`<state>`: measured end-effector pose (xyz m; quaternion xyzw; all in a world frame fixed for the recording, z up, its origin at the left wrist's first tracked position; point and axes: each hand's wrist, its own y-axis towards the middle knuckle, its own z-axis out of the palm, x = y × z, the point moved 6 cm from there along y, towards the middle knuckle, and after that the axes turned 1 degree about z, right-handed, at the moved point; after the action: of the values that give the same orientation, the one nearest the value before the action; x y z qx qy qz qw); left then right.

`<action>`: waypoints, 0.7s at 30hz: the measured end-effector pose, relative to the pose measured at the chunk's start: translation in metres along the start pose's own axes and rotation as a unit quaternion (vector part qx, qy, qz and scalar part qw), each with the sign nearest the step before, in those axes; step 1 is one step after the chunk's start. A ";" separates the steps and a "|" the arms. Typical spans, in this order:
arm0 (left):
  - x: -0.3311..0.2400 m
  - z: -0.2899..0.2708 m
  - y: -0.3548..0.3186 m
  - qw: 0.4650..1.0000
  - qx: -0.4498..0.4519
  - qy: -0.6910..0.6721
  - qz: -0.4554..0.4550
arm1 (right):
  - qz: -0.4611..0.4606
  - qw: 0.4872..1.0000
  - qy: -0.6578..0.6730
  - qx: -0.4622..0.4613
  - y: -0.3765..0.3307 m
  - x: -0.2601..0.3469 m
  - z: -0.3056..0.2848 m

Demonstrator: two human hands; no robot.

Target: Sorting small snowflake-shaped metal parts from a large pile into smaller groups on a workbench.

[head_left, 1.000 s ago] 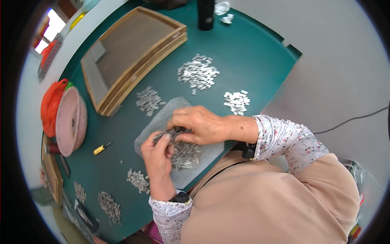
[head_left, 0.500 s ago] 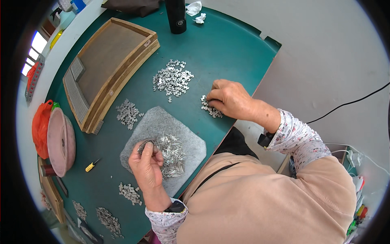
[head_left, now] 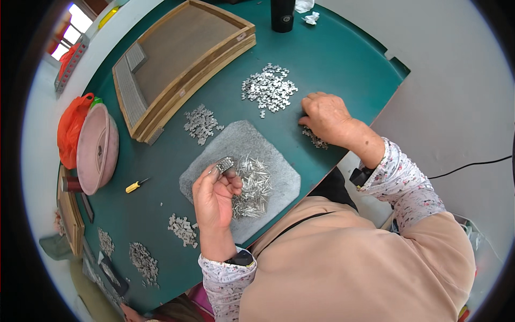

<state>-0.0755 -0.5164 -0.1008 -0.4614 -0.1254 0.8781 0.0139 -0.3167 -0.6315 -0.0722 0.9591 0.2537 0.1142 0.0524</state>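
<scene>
Green desk (head_left: 161,169), its edges bowed by the lens. At left, pink basin (head_left: 110,153) tipped on its side, then a yellow-handled screwdriver (head_left: 132,187). Farther off, wooden tray (head_left: 182,93); on the near side, a heap of small grey pieces (head_left: 183,231). Left hand (head_left: 215,198) over the left part of the grey pad, thumb and fingers pinching a short metal block (head_left: 223,164), apparently several pieces together. Just right of it, loose heap of thin metal pins (head_left: 253,188) on the grey pad (head_left: 284,180). Farther off, a broad pile of silver pieces (head_left: 270,90). At right, near the desk edge, right hand (head_left: 328,115) bent down over a small pile of flat pieces (head_left: 315,140); fingertips hidden, cannot tell whether they pinch one. Judged good practice: lift one piece by its edges, keep the block firmly pinched and level, avoid sweeping neighbours off the edge.
</scene>
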 end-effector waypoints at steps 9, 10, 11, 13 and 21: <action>-0.002 -0.001 0.002 1.000 0.000 -0.001 0.001 | -0.073 0.951 0.299 -0.035 0.022 0.057 -0.006; -0.003 0.000 0.003 1.000 0.001 0.000 0.002 | -0.109 0.945 0.306 -0.046 0.025 0.069 -0.003; -0.003 0.000 0.004 1.000 -0.004 0.002 0.000 | -0.144 0.938 0.311 -0.056 0.028 0.081 0.000; -0.006 -0.003 0.004 1.000 -0.012 0.004 0.003 | -0.143 0.924 0.353 -0.038 0.039 0.099 0.004; -0.006 -0.023 0.004 0.997 -0.073 -0.004 0.036 | -0.116 0.875 0.469 0.023 0.051 0.132 0.020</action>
<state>-0.0529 -0.5161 -0.1095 -0.4618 -0.1732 0.8684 -0.0518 -0.1758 -0.6105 -0.0580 0.7579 0.3608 0.5373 -0.0821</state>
